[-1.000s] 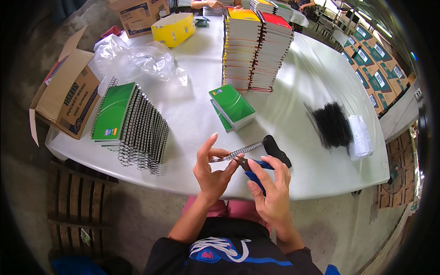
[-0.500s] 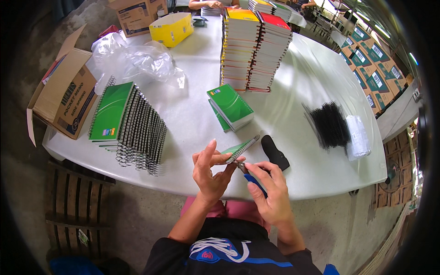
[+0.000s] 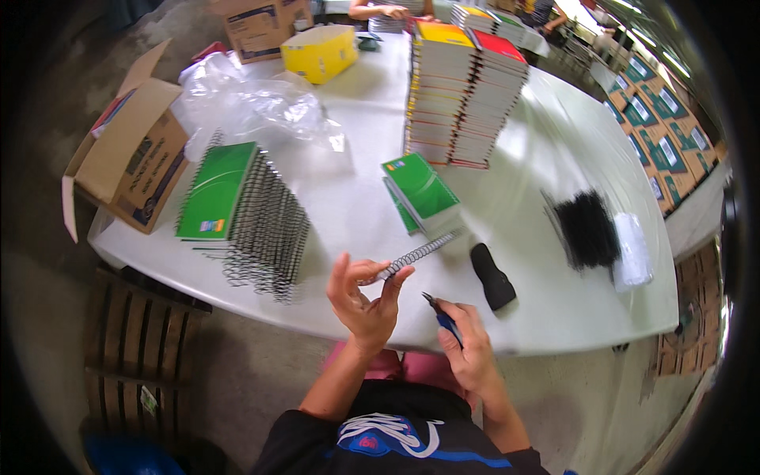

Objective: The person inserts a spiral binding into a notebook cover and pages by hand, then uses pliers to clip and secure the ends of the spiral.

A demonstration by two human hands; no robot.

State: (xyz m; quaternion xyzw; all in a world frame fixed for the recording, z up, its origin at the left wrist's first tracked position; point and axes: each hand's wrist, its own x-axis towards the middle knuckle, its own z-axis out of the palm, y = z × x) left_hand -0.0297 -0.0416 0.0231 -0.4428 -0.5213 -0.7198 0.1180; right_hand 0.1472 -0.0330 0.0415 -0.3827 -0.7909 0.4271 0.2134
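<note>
In my left hand [image 3: 364,310] is a small spiral notebook [image 3: 421,252], pinched at its near end between thumb and fingers. It is turned edge-on, so mostly its wire coil shows. Closed around blue-handled pliers [image 3: 448,324], my right hand [image 3: 473,345] is just to the right; the dark jaws point up and left, apart from the coil. A black waisted object [image 3: 492,277] lies on the table beyond my right hand. Farther off, a few green-covered pads [image 3: 422,187] rest stacked. To the left stands a pile of green spiral notebooks [image 3: 214,194] with their coils sticking out.
Tall stacks of books with yellow [image 3: 447,36] and red covers [image 3: 497,46] stand at the back. Black coils [image 3: 587,229] lie right, beside a white wrapped bundle [image 3: 633,249]. An open carton [image 3: 131,158], plastic wrap [image 3: 261,107] and yellow box [image 3: 320,54] occupy the left.
The pliers have come away from the notebook's coil end, and my right hand has drawn back down. My left hand has tilted the notebook up edge-on. The whole view has shifted slightly.
</note>
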